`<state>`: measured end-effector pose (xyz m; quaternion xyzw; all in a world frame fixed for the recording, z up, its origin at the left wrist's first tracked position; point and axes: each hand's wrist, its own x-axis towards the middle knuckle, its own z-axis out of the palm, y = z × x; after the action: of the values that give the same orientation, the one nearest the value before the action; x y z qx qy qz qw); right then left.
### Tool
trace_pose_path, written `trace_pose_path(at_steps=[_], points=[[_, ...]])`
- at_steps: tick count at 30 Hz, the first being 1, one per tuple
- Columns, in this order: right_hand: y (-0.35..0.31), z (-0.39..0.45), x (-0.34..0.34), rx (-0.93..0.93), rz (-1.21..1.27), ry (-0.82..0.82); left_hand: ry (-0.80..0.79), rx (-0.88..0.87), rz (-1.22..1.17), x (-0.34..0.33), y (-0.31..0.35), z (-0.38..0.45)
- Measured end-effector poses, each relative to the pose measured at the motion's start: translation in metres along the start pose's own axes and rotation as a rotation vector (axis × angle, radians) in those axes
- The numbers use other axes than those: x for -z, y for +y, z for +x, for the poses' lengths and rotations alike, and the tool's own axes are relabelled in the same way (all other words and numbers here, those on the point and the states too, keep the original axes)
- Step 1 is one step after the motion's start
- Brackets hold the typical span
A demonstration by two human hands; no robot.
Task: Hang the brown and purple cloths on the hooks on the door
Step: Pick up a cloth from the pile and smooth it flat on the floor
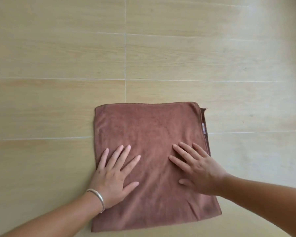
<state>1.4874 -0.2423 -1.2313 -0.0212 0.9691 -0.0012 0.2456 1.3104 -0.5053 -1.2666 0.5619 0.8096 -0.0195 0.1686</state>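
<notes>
The brown cloth point(149, 127) lies folded flat on the floor in the lower middle of the head view, with a small white label at its right edge. My left hand point(114, 175) rests palm down on the cloth's lower left part, fingers spread, a silver bangle on the wrist. My right hand point(196, 166) lies flat on its right part, fingers spread too. Neither hand grips the fabric. No purple cloth, door or hooks are in view.
The floor point(58, 57) is pale wood-look tile with thin white grout lines, stretching all around the cloth. A bright glare washes out the right side.
</notes>
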Motion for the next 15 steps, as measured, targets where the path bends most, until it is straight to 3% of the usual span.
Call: trace_pose_path(at_steps=[4, 10, 15], points=[[0.033, 0.032, 0.003, -0.011, -0.004, 0.011, 0.022, -0.004, 0.079, 0.01, -0.039, 0.048], [0.066, 0.103, 0.046, -0.321, -0.015, 0.095, 0.002, 0.2, 0.167, 0.052, -0.085, 0.127], [0.011, 0.058, 0.02, -0.189, 0.095, 0.091, 0.012, 0.068, 0.075, 0.039, -0.057, 0.066]])
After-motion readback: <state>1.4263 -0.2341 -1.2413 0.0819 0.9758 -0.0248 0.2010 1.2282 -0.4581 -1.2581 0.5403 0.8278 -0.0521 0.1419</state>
